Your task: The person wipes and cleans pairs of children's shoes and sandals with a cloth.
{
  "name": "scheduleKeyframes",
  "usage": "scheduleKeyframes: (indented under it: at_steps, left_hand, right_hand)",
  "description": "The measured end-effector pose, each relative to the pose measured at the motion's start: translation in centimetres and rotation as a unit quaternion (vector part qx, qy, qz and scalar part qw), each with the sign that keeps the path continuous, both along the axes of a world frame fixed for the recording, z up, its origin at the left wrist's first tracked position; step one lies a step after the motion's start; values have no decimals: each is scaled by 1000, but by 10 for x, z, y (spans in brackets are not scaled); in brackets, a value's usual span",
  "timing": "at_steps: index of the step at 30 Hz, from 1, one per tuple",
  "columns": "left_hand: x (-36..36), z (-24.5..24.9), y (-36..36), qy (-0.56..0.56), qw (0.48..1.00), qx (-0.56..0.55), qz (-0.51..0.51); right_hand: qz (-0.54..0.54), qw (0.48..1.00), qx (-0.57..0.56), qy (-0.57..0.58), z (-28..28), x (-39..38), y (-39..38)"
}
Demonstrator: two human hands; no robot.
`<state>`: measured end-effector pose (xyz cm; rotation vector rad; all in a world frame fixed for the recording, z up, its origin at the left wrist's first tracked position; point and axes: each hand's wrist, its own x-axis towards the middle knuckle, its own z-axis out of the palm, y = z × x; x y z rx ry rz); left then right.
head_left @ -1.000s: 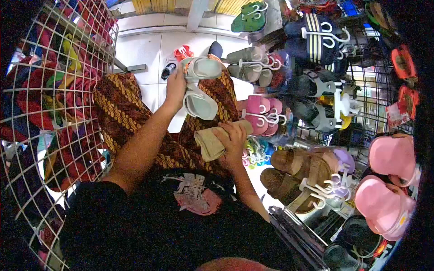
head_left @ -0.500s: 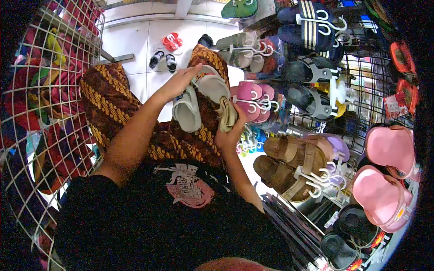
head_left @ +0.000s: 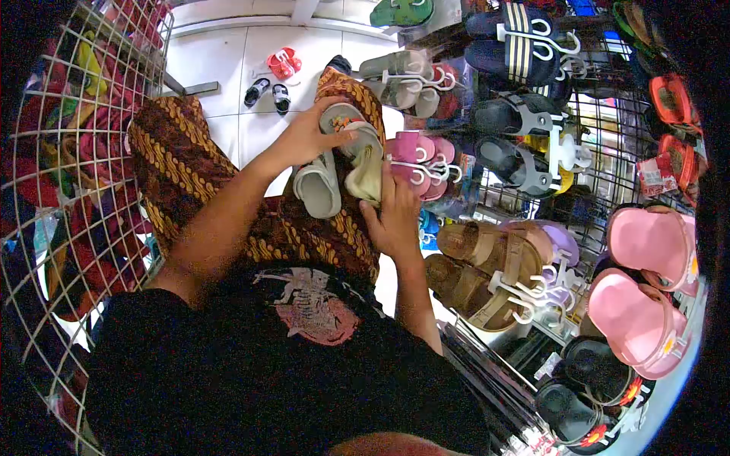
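My left hand (head_left: 304,138) grips a grey clog-style sandal (head_left: 338,117) over my lap, its thumb stretched across the shoe. An orange patch shows on that sandal near the thumb. My right hand (head_left: 397,216) holds a pale yellowish cloth (head_left: 365,178) against the sandal's near end; its fingers partly hide the cloth. Below my left wrist a second grey sandal (head_left: 317,194) lies on my brown patterned trousers (head_left: 285,247), touching or close to the first one.
On my right, a wire rack holds hanging pink sandals (head_left: 414,156), brown two-strap sandals (head_left: 487,266) and pink clogs (head_left: 642,319). A white wire grid (head_left: 84,175) stands on my left. Small black sandals (head_left: 281,99) and a red pair (head_left: 284,64) lie on the tiled floor.
The cloth has opened out from a folded bundle and lies flatter against the sandal. My left thumb has moved across the shoe, and the orange patch now shows.
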<state>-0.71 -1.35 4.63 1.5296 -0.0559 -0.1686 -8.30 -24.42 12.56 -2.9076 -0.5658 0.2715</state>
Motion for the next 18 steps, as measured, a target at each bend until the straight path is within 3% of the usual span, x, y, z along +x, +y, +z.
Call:
scheduleKeyframes:
  at_steps: [5,8,11,12,15,18]
  left_hand:
    - [-1,2,2,-28,998,47,-3]
    - [-3,7,5,-44,998,48,-20]
    - [-5,14,8,-66,994,75,-39]
    - [-6,18,8,-68,994,81,-37]
    - [-4,21,9,-67,994,56,-67]
    - [-6,25,12,-57,994,47,-78]
  right_hand:
    - [-47,995,91,4,1,5,5]
    - [-153,979,103,90,18,14,6]
    - [-119,990,21,70,40,19,14]
    - [-156,983,-15,97,55,21,29]
    - [-148,986,-21,72,44,22,33]
    - [-96,992,52,71,39,26,30]
